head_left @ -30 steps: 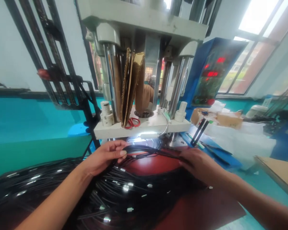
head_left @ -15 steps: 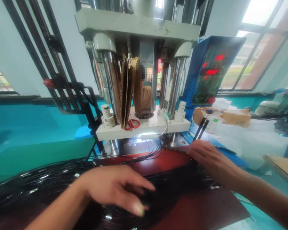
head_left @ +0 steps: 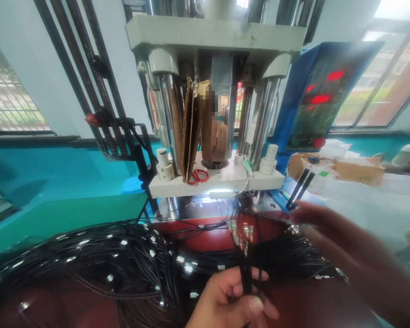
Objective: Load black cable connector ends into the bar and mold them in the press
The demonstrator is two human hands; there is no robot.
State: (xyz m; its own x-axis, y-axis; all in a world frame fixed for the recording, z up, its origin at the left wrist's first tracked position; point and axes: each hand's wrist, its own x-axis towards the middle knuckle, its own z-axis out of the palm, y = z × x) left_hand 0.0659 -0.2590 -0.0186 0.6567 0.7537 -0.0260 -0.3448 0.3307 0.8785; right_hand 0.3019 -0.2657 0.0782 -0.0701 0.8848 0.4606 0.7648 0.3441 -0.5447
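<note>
My left hand (head_left: 228,300) is closed around a small bunch of black cables (head_left: 246,273), whose bare metal ends point upward over the red work surface. Off to the right, my right hand (head_left: 331,237) is smeared by motion, so its fingers cannot be read. It hovers by the end of a thick bundle of black cables (head_left: 283,253) lying across the surface. To the left spreads a large heap of black cables (head_left: 123,255) with shiny metal fittings along them.
A press with a white lower plate (head_left: 225,182) stands behind the cables. Red-handled scissors (head_left: 198,176) and cardboard pieces (head_left: 188,136) rest on it. A blue control box (head_left: 323,95) with red displays is at right, near two black bars (head_left: 299,189). Beyond lies white sheeting (head_left: 355,196).
My left hand has gone from loosely spread over the cables to gripping a small bunch, raised upright. My right hand has come off the bundle's end and moved right. The view has shifted left.
</note>
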